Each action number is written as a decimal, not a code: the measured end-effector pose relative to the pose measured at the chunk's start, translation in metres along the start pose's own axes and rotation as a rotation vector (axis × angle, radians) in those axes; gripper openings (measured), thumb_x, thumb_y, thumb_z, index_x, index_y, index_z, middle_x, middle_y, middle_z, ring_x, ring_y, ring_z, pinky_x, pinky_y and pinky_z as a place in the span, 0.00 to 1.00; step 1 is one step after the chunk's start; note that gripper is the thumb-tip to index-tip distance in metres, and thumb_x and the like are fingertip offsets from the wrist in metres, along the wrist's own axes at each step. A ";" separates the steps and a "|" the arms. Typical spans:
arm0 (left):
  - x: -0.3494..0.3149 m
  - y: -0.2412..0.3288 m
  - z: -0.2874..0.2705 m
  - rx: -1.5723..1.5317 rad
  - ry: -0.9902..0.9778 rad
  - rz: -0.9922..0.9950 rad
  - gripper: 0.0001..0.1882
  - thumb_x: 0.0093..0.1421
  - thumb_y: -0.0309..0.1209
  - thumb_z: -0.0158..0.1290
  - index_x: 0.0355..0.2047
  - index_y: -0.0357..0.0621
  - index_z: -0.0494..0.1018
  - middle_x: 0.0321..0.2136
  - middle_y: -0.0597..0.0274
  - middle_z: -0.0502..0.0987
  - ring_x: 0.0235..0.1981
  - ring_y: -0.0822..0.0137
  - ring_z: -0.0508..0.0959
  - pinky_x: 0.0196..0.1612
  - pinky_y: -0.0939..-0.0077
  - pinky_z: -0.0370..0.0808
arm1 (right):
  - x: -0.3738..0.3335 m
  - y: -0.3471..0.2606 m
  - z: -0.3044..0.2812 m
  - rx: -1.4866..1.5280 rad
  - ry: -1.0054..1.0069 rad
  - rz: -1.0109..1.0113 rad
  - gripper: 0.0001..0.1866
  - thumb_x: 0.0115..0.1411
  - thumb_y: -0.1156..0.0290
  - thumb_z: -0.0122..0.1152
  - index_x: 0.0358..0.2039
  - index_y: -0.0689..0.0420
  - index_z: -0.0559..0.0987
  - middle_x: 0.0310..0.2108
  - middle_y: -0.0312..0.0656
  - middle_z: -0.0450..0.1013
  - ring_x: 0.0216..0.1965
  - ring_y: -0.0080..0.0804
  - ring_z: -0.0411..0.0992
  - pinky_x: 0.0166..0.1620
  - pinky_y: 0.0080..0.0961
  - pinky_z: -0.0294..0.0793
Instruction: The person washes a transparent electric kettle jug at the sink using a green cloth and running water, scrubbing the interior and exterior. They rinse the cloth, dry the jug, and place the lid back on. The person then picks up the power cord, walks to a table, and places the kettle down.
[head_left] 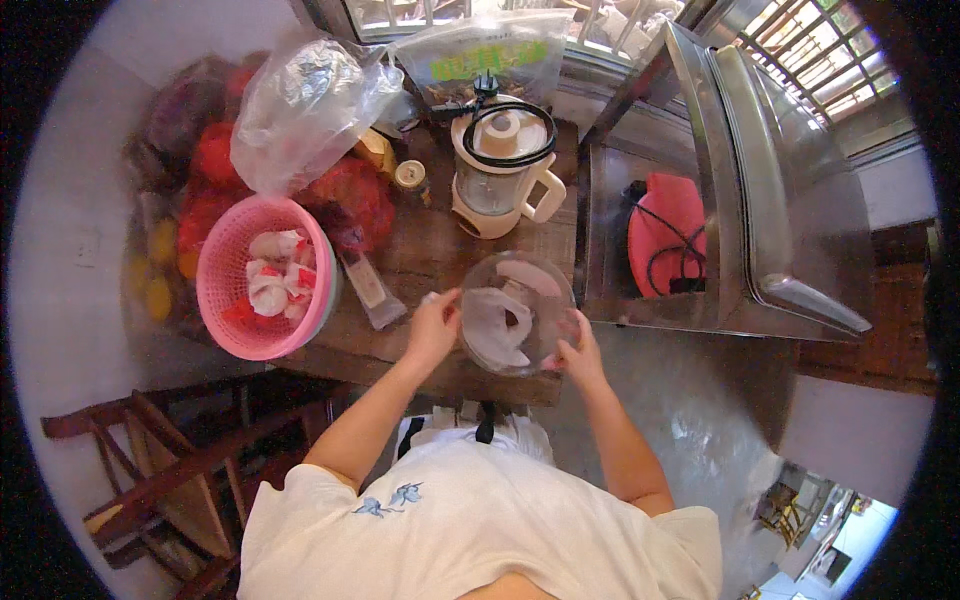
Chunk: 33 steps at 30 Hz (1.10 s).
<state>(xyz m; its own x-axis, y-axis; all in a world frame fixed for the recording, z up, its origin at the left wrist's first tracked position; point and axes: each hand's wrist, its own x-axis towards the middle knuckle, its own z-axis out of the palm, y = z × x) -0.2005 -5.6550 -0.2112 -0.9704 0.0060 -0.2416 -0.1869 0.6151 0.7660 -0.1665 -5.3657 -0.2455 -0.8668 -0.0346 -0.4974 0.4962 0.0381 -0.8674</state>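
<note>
A clear round bowl-like container (477, 283) is between my two hands, over the front edge of the wooden table. Inside it, or showing through it, is a whitish curved thing with a dark gap at its middle; I cannot make out its kind. My left hand (435, 328) is closed at the left rim, with a small whitish bit by its fingertips. Gripping the right rim, my right hand (582, 350) has its fingers partly hidden. Behind the container stands a cream blender (490, 190), a black power cord coiled on its lid.
A pink basket (213, 283) with white-and-red bundles sits at the left, near red net bags (355, 205) and a clear plastic bag (305, 120). A small jar (410, 177) and a long packet (373, 290) lie between. To the right, a metal cabinet (735, 180) holds a pink object (660, 230).
</note>
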 end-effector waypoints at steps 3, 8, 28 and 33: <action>-0.028 -0.007 0.019 -0.119 -0.020 -0.058 0.20 0.55 0.25 0.53 0.49 0.37 0.69 0.35 0.50 0.75 0.37 0.56 0.75 0.41 0.65 0.72 | -0.021 -0.004 -0.011 -0.056 -0.041 0.048 0.36 0.57 0.83 0.48 0.64 0.51 0.48 0.59 0.51 0.58 0.33 0.40 0.76 0.34 0.33 0.81; -0.033 0.004 0.009 -0.008 0.002 -0.035 0.33 0.57 0.36 0.56 0.59 0.40 0.56 0.54 0.41 0.58 0.50 0.48 0.68 0.52 0.62 0.67 | -0.045 -0.055 0.012 -0.848 0.184 -0.329 0.38 0.57 0.72 0.56 0.64 0.60 0.49 0.60 0.53 0.57 0.55 0.50 0.63 0.58 0.41 0.62; 0.166 0.117 -0.069 -0.679 0.432 0.235 0.35 0.61 0.47 0.50 0.58 0.34 0.54 0.53 0.45 0.63 0.55 0.54 0.65 0.58 0.64 0.59 | 0.149 -0.210 0.125 0.469 -0.172 -0.240 0.39 0.59 0.33 0.42 0.63 0.45 0.58 0.58 0.31 0.62 0.58 0.32 0.61 0.55 0.37 0.64; 0.159 0.119 -0.110 -0.662 0.172 0.197 0.33 0.60 0.47 0.51 0.55 0.34 0.58 0.51 0.45 0.65 0.56 0.55 0.64 0.59 0.64 0.59 | 0.121 -0.197 0.178 0.688 0.113 -0.315 0.34 0.61 0.41 0.47 0.62 0.46 0.58 0.60 0.33 0.57 0.61 0.34 0.55 0.61 0.34 0.56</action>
<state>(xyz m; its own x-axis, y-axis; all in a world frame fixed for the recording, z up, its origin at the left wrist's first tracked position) -0.3936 -5.6676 -0.0934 -0.9959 -0.0901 -0.0055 -0.0062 0.0068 1.0000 -0.3606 -5.5549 -0.1380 -0.9539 0.1629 -0.2522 0.1112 -0.5886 -0.8007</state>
